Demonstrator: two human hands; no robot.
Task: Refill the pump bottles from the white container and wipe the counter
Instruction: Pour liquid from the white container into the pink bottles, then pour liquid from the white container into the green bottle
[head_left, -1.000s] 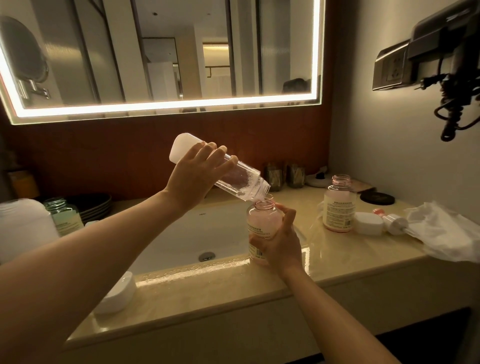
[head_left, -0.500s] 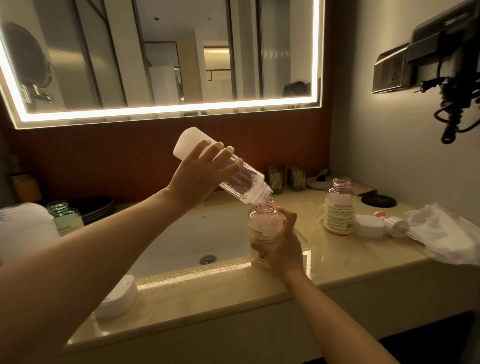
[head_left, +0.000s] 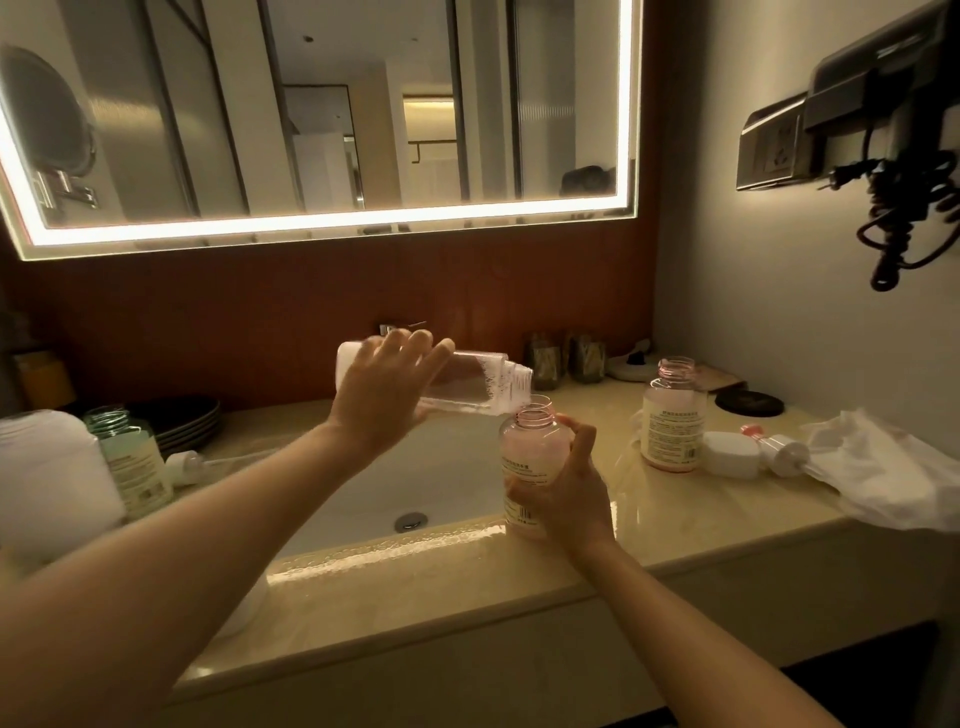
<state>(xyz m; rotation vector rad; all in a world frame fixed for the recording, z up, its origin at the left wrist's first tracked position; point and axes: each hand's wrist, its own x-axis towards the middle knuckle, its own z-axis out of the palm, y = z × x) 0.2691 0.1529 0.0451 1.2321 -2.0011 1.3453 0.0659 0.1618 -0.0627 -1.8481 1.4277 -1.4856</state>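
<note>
My left hand (head_left: 387, 392) grips a clear refill container (head_left: 483, 387) lying almost level, its threaded mouth just above the neck of a pink pump bottle (head_left: 530, 452). That bottle stands open on the counter by the basin's right rim, and my right hand (head_left: 563, 491) holds its lower half. A second pink bottle (head_left: 672, 415) stands open further right. A white cap (head_left: 730, 454) and a pump head (head_left: 779, 452) lie beside it. A green bottle (head_left: 130, 460) stands open at the left, with another pump head (head_left: 184, 465) next to it.
The white basin (head_left: 415, 483) sits under my hands in a beige counter (head_left: 649, 525). A crumpled white cloth (head_left: 893, 478) lies at the right edge. Dark plates (head_left: 182, 421) and a white roll (head_left: 47, 483) stand at the left, two glasses (head_left: 566, 361) and a black coaster (head_left: 748, 402) at the back right.
The container in my left hand has come down from a steep downward tilt to nearly level. My view has shifted down a little. My right hand still holds the pink bottle.
</note>
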